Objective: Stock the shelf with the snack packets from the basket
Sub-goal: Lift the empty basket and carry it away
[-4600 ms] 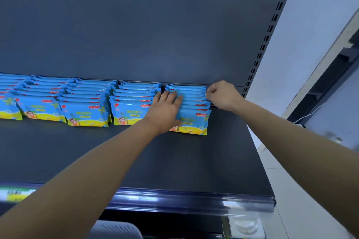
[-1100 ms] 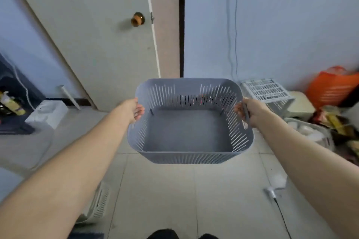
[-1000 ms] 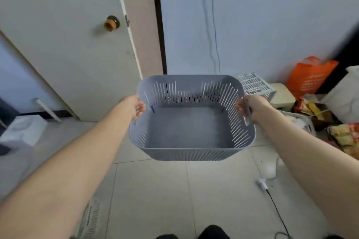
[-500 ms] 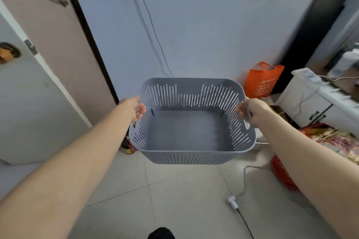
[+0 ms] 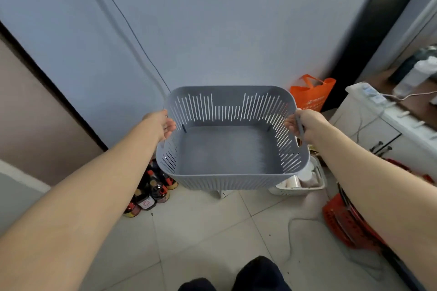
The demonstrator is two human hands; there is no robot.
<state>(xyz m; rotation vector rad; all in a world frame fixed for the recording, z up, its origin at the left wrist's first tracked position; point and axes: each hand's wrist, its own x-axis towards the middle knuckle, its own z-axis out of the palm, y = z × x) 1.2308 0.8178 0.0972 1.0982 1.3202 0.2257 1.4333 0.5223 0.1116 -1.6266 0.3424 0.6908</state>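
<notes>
Currently held: basket, grey with slotted walls, carried in mid-air in front of the body, above the tiled floor.
Contents: no snack packets show inside; the bottom is bare.
Long axis: left to right across the body, open side up, rim roughly level.
Left hand: on the left short side, fingers curled over the rim.
Right hand: on the right short side, fist wrapped round the rim.
Nearer hand: neither; the basket lies between the two, and each touches its own side.
Shelf: not in view.
Below: bottles stand on the floor under the left corner; a white crate sits under the right corner.
Further out: red crate at right; orange bag by the wall.
Judgement: stocking appears done, or a refill is due. Setting down calls for both hands lowering together, clear of bottles and crate.
</notes>
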